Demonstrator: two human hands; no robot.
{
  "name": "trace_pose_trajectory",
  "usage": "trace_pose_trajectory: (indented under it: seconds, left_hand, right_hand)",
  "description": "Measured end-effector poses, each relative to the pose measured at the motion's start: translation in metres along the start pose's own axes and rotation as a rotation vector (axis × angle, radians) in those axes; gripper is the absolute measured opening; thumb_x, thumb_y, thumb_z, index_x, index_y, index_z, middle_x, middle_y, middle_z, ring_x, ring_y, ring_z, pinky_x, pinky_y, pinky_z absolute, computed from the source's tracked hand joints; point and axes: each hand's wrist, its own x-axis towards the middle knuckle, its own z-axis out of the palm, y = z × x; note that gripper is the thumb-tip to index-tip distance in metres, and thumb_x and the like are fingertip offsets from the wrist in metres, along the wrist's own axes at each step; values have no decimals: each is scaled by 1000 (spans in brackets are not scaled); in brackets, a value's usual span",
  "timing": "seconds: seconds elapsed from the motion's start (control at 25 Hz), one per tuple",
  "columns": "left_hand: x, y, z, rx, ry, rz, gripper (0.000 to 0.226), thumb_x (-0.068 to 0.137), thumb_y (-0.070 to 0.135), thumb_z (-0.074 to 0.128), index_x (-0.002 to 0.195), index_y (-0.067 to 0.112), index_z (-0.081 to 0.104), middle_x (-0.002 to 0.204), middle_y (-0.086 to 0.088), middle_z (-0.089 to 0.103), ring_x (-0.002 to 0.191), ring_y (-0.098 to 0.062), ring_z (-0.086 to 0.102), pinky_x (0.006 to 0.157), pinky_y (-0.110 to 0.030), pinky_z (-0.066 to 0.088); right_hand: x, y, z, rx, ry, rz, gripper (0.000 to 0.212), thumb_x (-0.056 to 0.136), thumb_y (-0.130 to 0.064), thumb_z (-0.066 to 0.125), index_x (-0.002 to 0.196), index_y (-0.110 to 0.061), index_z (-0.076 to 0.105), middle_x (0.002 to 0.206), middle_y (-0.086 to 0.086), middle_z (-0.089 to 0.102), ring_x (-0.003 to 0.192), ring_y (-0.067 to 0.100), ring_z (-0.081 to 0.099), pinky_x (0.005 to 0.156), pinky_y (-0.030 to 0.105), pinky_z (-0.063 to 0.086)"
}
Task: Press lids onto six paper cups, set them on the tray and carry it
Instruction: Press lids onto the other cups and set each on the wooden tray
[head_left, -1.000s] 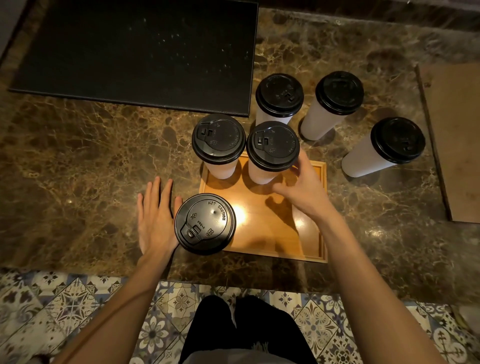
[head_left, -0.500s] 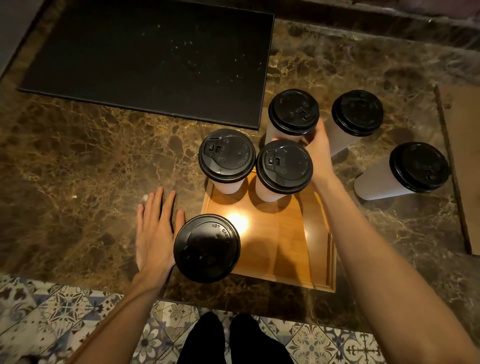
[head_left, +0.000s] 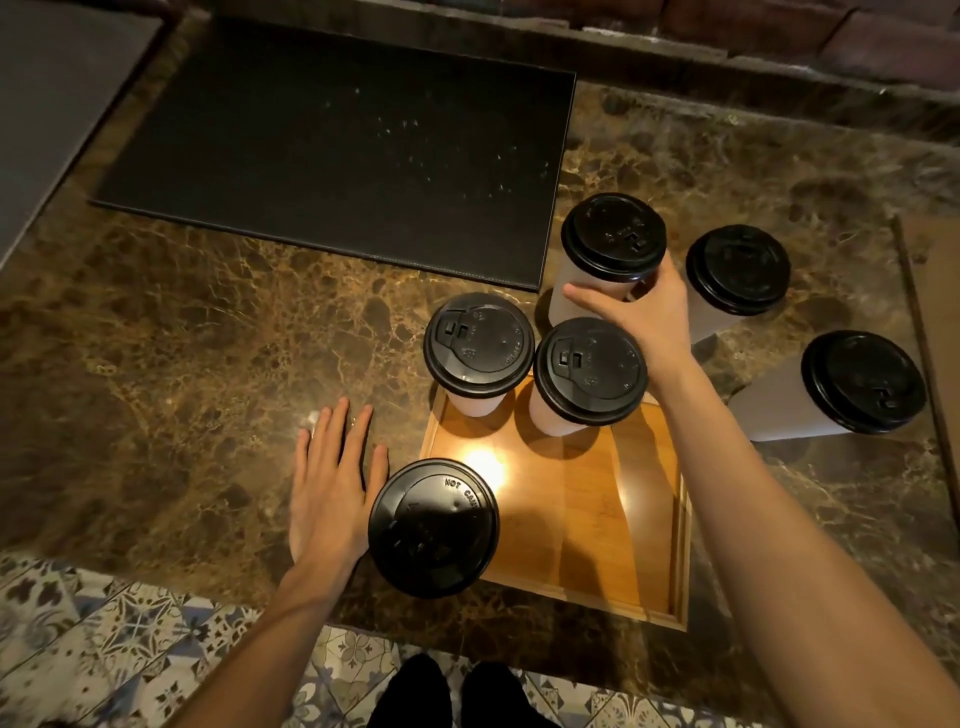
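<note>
Now, in the head view, the right hand (head_left: 644, 317) has gone past the two lidded cups (head_left: 589, 371) on the far side of the tray (head_left: 597, 519). Its fingers (head_left: 664, 273) and thumb wrap a fourth cup (head_left: 615, 239) just behind the tray on the table (head_left: 208, 364). The left hand (head_left: 332, 499) stays flat, fingers straight, beside the near cup (head_left: 434, 527). With three cups loaded, this looks like the fourth transfer; two more cups (head_left: 737, 270) wait on the right.

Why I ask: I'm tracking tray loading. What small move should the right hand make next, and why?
Probably lift the black-lidded white paper cup that the right hand grips and set it on the bare right side of the wooden tray; this cup stands on the marble counter beyond the tray.
</note>
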Motion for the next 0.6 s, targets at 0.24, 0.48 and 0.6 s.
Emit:
trace_pose_trajectory:
  seconds: [0.24, 0.48, 0.6]
  left_hand:
    - [-3, 3, -3, 31, -6, 28, 68, 93, 47, 15, 142, 8, 41, 153, -13, 29, 144, -27, 20, 119, -42, 7]
    - [-8, 10, -12, 62, -38, 38, 84, 87, 58, -7, 148, 12, 28, 157, -10, 17, 147, -23, 9, 120, -36, -2]
    - [-14, 11, -18, 85, -78, 17, 59, 99, 45, 17, 150, 16, 19, 159, -8, 7, 147, -20, 2, 120, -38, -3]
  right_hand:
    - [9, -32, -20, -12, 3, -60, 82, 68, -30, 88, 138, -17, 47, 123, -15, 55, 116, 0, 51, 103, 25, 44]
    - [-10, -97, -57, 52, 62, -211, 81, 68, -30, 88, 137, -18, 47, 125, -16, 57, 117, -5, 54, 100, 20, 48]
    - [-39, -136, -77, 97, 84, -292, 75, 69, -32, 88, 132, -22, 48, 125, -17, 59, 116, -6, 56, 92, 14, 50]
